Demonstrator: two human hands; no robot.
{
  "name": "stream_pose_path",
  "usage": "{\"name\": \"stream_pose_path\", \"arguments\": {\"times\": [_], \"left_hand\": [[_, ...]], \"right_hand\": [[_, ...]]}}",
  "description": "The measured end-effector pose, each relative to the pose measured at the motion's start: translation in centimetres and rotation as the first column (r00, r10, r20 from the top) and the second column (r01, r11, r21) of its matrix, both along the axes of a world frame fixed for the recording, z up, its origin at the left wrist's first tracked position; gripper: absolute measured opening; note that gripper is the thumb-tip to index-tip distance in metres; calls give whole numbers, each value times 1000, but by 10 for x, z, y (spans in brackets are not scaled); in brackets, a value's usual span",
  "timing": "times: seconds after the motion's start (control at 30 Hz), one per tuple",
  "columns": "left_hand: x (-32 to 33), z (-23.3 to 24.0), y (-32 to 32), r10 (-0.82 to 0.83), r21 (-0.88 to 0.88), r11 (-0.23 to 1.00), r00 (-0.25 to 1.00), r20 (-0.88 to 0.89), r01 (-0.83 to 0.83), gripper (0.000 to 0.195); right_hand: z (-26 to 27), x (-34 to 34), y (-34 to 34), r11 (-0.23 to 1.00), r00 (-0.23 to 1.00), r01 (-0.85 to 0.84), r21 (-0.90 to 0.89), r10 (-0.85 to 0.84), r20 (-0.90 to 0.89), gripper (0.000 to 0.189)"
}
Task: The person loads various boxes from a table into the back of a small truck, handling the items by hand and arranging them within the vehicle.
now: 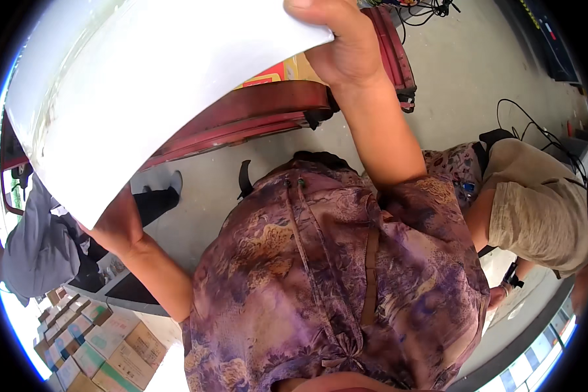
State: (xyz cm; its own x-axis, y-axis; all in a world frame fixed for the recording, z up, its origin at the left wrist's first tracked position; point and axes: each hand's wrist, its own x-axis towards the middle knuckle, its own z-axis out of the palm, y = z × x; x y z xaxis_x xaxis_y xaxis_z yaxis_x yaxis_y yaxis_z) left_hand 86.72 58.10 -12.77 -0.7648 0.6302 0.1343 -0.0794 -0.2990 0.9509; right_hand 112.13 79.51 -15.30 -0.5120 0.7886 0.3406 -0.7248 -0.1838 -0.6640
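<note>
A large, glossy white sheet (142, 83) fills the upper left and bends slightly. My left hand (117, 220) grips its lower corner, its fingers partly hidden by the sheet. My right hand (345, 44) holds the right corner, with the thumb on top. Below the sheet, a red object with a curved rim (269, 100) is partly covered; its exact kind is unclear. A yellow and red printed box (274, 73) shows between the sheet and that rim.
At the left is a person in grey (41, 245); at the right, a person in a beige top (539, 206). Stacked cardboard cartons (122, 362) stand lower left. Black cables (534, 120) lie at the right, with more at the top.
</note>
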Motion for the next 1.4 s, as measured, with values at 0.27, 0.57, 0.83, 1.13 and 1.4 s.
{"name": "stream_pose_path", "arguments": {"times": [0.27, 0.57, 0.83, 1.13, 1.4], "left_hand": [[-16, -76, 52, -459, -579, 808, 495, -737, -112, 48], [-1, -86, 68, -431, -422, 859, 37, -902, -290, 35], [1, -85, 66, -448, -435, 843, 35, -893, -316, 37], [4, -86, 63, -439, -415, 847, 3, -898, -331, 36], [10, -82, 61, -456, -436, 834, 24, -890, -339, 37]], "right_hand": [[-79, 49, 13, 946, 948, 302, -120, -285, 143, 66], [-84, 70, 10, 839, 824, 518, -166, -438, 358, 64], [-95, 96, 19, 776, 736, 621, -113, -527, 424, 63], [-132, 164, 34, 675, 433, 717, 175, -627, 647, 66], [-184, 170, 40, 680, 397, 733, 38, -472, 787, 62]]}}
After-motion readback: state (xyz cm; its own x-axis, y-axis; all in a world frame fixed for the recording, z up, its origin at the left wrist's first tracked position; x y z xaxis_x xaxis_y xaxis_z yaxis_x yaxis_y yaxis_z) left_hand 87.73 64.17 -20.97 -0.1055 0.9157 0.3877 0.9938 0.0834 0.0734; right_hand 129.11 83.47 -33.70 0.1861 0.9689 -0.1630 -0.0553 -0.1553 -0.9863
